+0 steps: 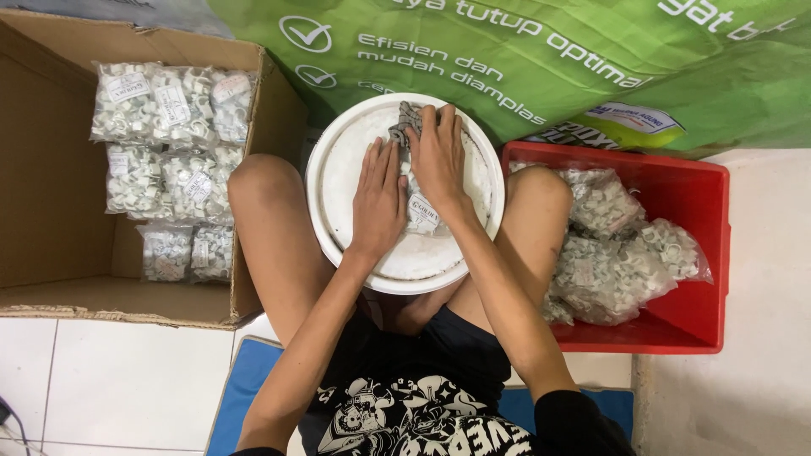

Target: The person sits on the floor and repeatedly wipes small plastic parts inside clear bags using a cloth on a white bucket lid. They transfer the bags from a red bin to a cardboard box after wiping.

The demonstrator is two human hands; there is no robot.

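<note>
A round white lid or tray (338, 169) rests between my knees. On it lies a clear plastic bag of small white parts (420, 211) with a label, mostly covered by my hands. My left hand (378, 198) lies flat on the bag's left side, fingers together and pointing away from me. My right hand (437, 156) presses flat on the bag's upper right, its fingertips at a grey crumpled piece (405, 118) near the tray's far rim.
A cardboard box (51, 211) on my left holds several sealed bags of white parts (169, 160). A red plastic crate (693, 253) on my right holds more such bags (617, 253). A green printed sack (549, 59) lies behind. I sit on a blue mat (241, 388) on white tiles.
</note>
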